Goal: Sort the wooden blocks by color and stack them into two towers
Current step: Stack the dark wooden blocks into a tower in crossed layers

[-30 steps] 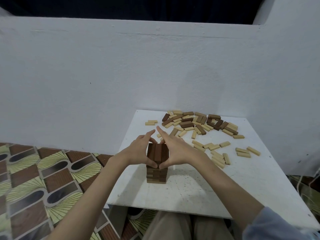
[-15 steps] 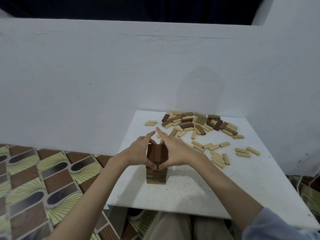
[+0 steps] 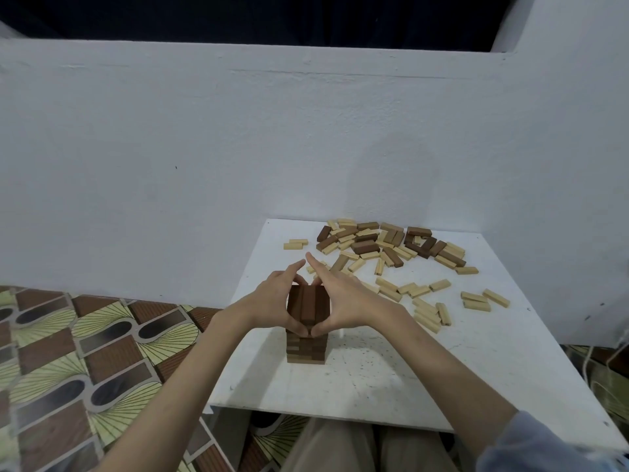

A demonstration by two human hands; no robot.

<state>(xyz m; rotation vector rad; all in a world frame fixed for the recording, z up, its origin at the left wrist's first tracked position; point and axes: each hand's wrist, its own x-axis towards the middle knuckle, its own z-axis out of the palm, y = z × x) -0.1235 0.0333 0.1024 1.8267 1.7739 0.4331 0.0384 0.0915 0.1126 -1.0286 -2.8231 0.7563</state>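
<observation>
A tower of dark brown blocks [image 3: 306, 350] stands several layers high near the front left of the white table [image 3: 391, 379]. My left hand [image 3: 274, 303] presses its top layer from the left with straight fingers. My right hand [image 3: 345, 301] presses from the right in the same way. Both thumbs meet on the tower's front face, and the fingertips point away from me behind it. A mixed pile of dark and light blocks [image 3: 384, 243] lies at the table's far side. Loose light blocks [image 3: 425, 301] are scattered to the right of the tower.
Two light blocks [image 3: 295, 244] lie apart at the far left of the table. A white wall [image 3: 204, 148] rises right behind the table. Patterned floor tiles [image 3: 85, 352] spread to the left. My legs sit under the table's front edge.
Both hands stay pressed around the tower's top layer. The thumbs have drawn slightly closer together on its front face.
</observation>
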